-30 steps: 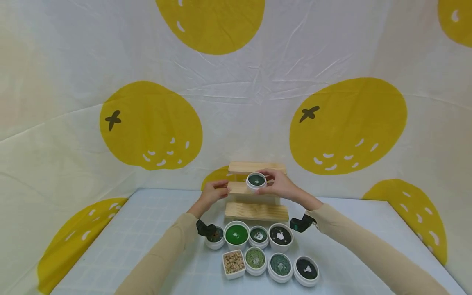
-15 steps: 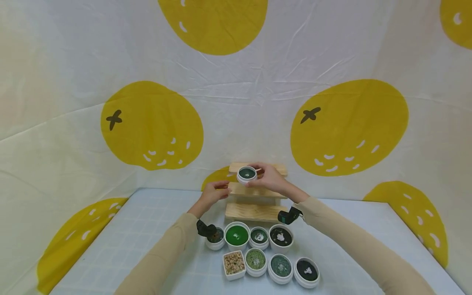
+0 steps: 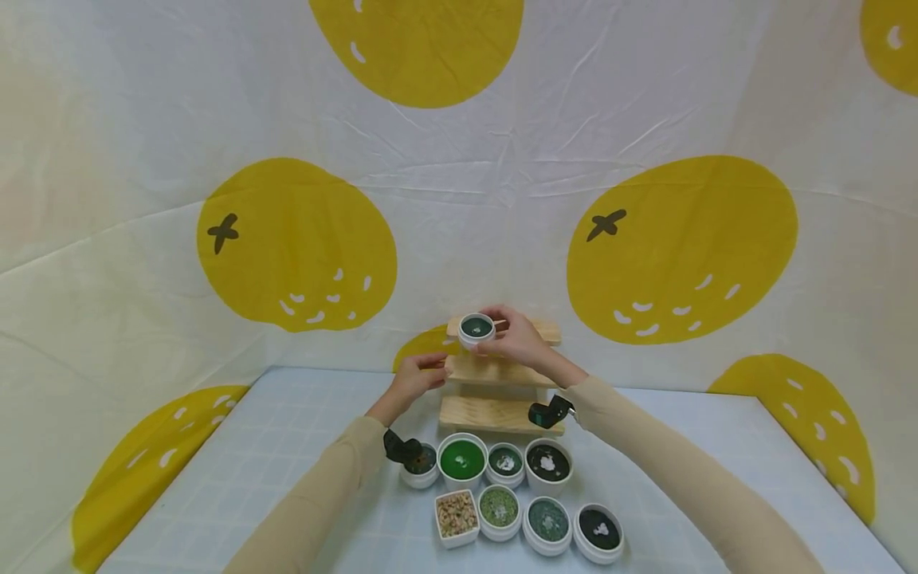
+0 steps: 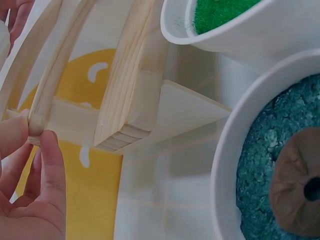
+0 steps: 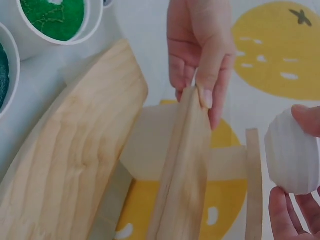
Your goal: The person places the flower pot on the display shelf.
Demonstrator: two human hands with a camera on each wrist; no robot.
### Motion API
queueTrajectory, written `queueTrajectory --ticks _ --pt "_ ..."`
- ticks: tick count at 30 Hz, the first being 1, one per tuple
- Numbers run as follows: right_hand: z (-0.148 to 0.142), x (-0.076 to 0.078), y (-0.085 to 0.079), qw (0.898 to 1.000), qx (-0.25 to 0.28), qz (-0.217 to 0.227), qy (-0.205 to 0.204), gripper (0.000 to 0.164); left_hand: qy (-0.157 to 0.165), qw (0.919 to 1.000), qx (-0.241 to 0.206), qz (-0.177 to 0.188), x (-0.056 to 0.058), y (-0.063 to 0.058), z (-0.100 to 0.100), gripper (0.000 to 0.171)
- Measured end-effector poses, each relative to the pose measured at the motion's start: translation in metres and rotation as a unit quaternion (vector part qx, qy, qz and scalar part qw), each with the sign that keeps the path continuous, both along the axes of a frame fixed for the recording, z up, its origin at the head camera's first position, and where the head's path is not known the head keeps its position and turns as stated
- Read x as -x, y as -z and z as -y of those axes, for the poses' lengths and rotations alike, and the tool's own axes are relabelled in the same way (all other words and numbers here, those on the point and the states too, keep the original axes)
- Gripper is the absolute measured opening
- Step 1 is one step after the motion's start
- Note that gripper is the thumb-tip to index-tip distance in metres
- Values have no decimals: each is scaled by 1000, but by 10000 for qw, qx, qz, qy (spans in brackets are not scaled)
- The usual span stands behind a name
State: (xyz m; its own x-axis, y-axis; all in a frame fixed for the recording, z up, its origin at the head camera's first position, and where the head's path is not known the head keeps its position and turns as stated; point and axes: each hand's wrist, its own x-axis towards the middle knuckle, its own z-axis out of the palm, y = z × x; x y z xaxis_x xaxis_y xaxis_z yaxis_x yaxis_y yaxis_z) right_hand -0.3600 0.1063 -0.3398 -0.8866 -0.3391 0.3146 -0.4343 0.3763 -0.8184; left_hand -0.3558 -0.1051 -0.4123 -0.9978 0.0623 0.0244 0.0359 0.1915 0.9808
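Note:
My right hand point(image 3: 519, 339) grips a small round white pot point(image 3: 476, 328) with a dark green filling. It is over the left part of the top step of a three-step wooden stand point(image 3: 502, 371). In the right wrist view the white pot point(image 5: 292, 150) shows a narrow gap from the top step point(image 5: 254, 185). Thumb and fingers of my left hand point(image 3: 413, 381) pinch the left end of the middle step, as the left wrist view shows at the step's rounded end point(image 4: 37, 122).
In front of the stand, two rows of white pots hold green and dark fillings, among them a bright green pot point(image 3: 462, 460) and a square pot of pebbles point(image 3: 456, 514). A pale cloth covers the table point(image 3: 287, 422). Behind hangs a curtain point(image 3: 473, 239) with yellow fruit prints.
My right hand has carried the pot up and to the left, from in front of the middle step to above the top step. The left hand keeps its place.

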Motion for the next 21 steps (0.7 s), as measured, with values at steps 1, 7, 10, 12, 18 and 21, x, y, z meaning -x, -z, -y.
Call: queueTrajectory --ticks 1,7,10,12,18,21 --pt "1 1 0 10000 19 90 38 63 -8 10000 8 5 0 0 0 39" --pt "7 8 -1 9993 44 217 292 61 -28 10000 68 -22 0 -1 0 39" --pt "10 10 -3 9991 104 211 357 59 -44 9999 131 -54 -1 -2 0 38" --pt "12 11 -4 9992 116 173 352 59 -52 9998 158 -73 -1 -3 -1 38" --pt "17 14 -5 9991 23 144 390 58 -15 9997 178 -172 -2 -2 -1 39" --pt "19 16 -4 9987 -1 172 477 58 12 9997 194 -172 0 0 0 39"
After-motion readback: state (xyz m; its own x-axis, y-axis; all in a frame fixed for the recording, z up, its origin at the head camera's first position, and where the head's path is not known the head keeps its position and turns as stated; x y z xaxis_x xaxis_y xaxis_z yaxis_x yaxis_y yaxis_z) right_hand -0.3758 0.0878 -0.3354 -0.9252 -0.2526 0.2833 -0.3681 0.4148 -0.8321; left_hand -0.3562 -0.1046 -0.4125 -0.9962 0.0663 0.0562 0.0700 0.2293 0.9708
